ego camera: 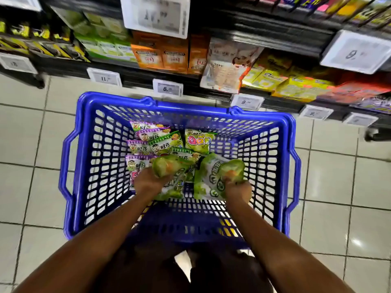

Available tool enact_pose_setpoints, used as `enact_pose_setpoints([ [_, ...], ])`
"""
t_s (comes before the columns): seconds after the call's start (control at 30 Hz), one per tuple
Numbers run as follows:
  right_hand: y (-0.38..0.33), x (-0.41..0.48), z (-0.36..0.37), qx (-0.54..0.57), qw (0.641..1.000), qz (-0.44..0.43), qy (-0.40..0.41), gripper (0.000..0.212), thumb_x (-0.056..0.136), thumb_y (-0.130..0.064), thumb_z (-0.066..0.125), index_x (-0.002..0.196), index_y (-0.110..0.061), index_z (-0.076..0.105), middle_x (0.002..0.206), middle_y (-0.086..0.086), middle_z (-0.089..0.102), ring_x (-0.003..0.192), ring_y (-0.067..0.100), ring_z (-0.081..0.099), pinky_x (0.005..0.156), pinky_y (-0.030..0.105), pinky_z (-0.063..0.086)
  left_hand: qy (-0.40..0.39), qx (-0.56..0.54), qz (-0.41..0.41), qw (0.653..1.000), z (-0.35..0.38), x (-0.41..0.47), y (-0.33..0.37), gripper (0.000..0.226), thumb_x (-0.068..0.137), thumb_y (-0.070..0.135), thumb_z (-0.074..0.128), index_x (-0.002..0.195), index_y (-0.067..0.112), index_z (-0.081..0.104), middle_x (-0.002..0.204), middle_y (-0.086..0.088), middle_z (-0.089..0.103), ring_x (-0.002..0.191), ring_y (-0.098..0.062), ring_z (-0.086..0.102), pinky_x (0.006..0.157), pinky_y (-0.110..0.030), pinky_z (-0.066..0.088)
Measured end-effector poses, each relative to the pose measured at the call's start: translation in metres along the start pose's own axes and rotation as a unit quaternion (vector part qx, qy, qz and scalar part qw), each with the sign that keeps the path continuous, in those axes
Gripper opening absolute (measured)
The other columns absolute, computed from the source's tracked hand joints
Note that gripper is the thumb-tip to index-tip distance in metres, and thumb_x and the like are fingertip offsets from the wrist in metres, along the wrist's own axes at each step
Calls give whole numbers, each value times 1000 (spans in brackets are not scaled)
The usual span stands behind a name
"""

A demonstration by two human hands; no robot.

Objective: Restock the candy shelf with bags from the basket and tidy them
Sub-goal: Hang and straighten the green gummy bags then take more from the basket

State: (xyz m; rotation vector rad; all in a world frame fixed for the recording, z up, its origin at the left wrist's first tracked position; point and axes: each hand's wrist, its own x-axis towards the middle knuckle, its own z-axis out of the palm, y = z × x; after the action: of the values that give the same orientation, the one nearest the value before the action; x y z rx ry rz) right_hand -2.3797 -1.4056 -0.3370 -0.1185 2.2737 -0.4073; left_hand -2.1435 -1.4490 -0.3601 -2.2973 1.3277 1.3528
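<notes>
I reach both arms down into the blue basket [73, 166]: my left hand [148, 182] clutches a green bag [167, 166], my right hand [238, 190] a second green bag [211, 176]. Near the basket's far wall lies a bag marked QQ [198, 141].

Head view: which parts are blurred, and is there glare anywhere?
In the head view, motion blur smears the shelves and price tags; the blue basket is sharper; the green bags gripped by the left hand and right hand are smeared; glare shines on a floor tile at lower right.
</notes>
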Motion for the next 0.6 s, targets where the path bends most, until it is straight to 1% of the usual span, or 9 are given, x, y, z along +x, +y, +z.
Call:
enact_pose_setpoints([
  [0.07,-18,-18,-12,72,996,-50,18,22,81,-15,77,89,-19,57,72,-1,60,51,1,51,43,18,36,-19,-25,2,1000,-16,-27,14,59,67,55,81,107,13,68,103,-7,70,96,-26,67,81,-30,52],
  [0.1,-29,-30,-21,114,991,-76,7,21,79,-7,77,86,-17,60,70,-2,61,48,-3,53,44,15,40,-31,-90,12,995,-26,-42,21,50,67,43,86,102,12,69,101,-8,72,97,-26,68,85,-34,54],
  [0.17,-56,-64,-52,169,978,-125,-14,13,79,4,74,87,-5,68,72,-1,64,49,-10,57,52,7,45,-40,-199,30,979,-57,-75,39,32,69,20,87,96,12,70,99,-11,74,91,-24,70,81,-32,57],
  [0.23,-80,-99,-96,228,961,-147,-53,11,81,-1,73,91,-4,71,81,5,69,61,-8,62,62,10,50,-48,-254,46,965,-98,-117,68,29,73,18,85,98,13,72,97,-8,75,87,-20,69,76,-28,58],
  [0.33,-130,-171,-168,314,927,-157,-136,23,79,-25,77,96,-9,76,91,11,75,77,16,69,70,31,57,-29,-305,86,948,-165,-188,129,22,70,14,86,81,24,70,70,17,72,68,-1,68,58,-12,52],
  [0.4,-170,-220,-223,325,910,-200,-161,30,74,-33,76,95,-11,77,92,7,76,80,18,72,70,30,58,-27,-350,120,929,-215,-243,173,24,72,5,82,84,21,69,66,20,71,63,6,66,59,-8,49],
  [0.5,-233,-295,-303,352,883,-262,-165,40,72,-31,74,102,-5,73,94,6,77,82,17,72,71,27,58,-37,-386,170,906,-299,-328,236,23,71,15,84,87,25,69,72,22,72,69,9,67,62,-4,47],
  [0.53,-251,-321,-328,365,873,-279,-165,34,74,-29,72,99,-6,72,88,2,77,76,13,72,67,25,57,-40,-392,181,901,-323,-355,251,22,72,16,83,85,26,68,72,22,72,66,10,66,59,-4,47],
  [0.6,-291,-377,-377,385,849,-325,-161,21,77,-26,67,90,-10,69,78,-4,76,67,5,70,61,19,54,-55,-414,208,884,-369,-406,283,18,82,4,73,90,19,65,82,10,72,61,9,65,56,-4,47],
])
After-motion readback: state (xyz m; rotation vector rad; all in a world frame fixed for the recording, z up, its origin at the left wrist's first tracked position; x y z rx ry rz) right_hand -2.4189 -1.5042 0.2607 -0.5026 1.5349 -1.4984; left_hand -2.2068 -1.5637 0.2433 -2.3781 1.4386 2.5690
